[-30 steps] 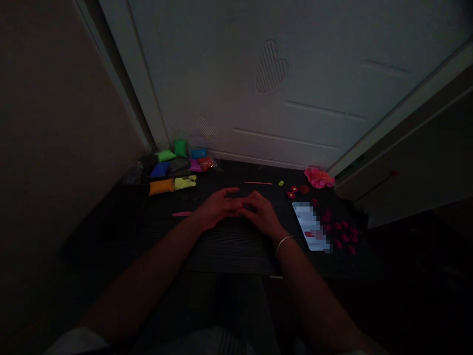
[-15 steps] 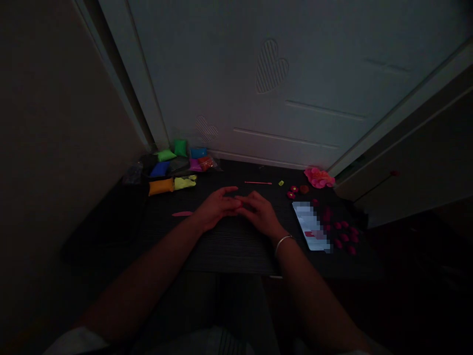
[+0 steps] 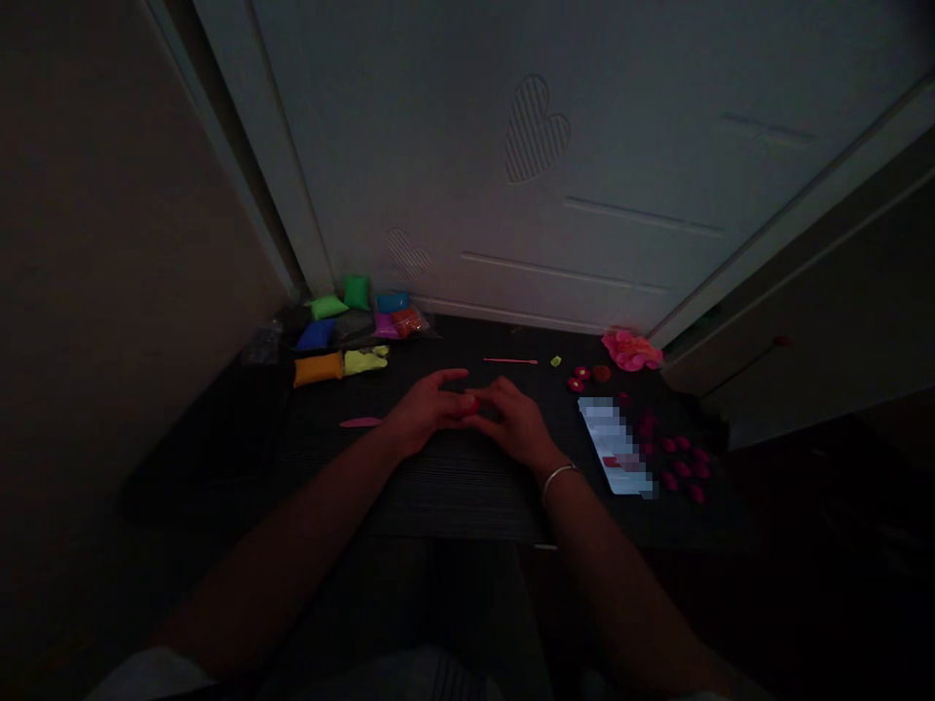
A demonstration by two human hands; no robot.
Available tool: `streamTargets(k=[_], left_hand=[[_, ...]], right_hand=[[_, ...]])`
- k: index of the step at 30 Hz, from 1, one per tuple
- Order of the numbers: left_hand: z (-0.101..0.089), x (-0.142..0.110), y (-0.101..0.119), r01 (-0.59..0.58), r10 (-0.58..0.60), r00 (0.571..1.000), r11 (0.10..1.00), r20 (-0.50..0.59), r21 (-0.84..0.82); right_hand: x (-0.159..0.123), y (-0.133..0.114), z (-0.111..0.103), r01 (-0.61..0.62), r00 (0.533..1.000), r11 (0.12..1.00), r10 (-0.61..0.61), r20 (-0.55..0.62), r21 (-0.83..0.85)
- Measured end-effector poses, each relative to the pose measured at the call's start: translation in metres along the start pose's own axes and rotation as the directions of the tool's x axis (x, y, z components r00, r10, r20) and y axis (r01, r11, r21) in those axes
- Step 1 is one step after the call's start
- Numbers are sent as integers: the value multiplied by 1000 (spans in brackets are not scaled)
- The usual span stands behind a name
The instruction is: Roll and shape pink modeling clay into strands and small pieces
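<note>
Between the fingertips of both hands is a small red piece of modelling clay [image 3: 471, 404], partly hidden by the fingers. My left hand [image 3: 430, 409] grips it from the left, its index finger stretched out above. From the right, my right hand [image 3: 511, 417] pinches the same piece, thumb and fingers bent round it. A pink clay knife [image 3: 360, 423] lies by my left wrist, part of it covered by the hand. Beyond the hands lies a thin pink stick tool [image 3: 509, 361], with a small yellow-green bit of clay [image 3: 556, 361] to its right.
Bags of coloured clay [image 3: 317, 334] are piled at the back left, an orange pack [image 3: 318, 369] in front. To the right lie a lit phone [image 3: 610, 443], several dark pink clay pieces [image 3: 681, 469], small flowers [image 3: 576, 386] and a large pink flower [image 3: 632, 350]. A white door panel [image 3: 438, 146] rises behind.
The red clay shows a little more between the fingertips, and the right fingers have shifted slightly. Everything else on the table stays in place.
</note>
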State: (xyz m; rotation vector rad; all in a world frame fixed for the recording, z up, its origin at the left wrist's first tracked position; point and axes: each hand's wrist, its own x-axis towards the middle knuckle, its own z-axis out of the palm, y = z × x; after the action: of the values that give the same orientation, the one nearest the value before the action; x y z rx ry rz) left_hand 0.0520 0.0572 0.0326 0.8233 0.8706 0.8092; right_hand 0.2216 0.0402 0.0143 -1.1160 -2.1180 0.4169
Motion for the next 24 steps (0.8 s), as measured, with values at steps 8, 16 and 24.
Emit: streamTargets(k=[8, 16, 24], left_hand=[[-1, -1, 3, 18, -14, 998, 997, 54, -72], [1, 0, 2, -37, 38, 999, 999, 18, -38], [3, -1, 3, -44, 46, 999, 997, 27, -59]], right_hand=[[1, -2, -2, -14, 996, 998, 20, -91, 68], [1, -1, 0, -1, 998, 998, 5, -60, 64], [2, -3, -2, -33, 994, 997, 40, -100, 69]])
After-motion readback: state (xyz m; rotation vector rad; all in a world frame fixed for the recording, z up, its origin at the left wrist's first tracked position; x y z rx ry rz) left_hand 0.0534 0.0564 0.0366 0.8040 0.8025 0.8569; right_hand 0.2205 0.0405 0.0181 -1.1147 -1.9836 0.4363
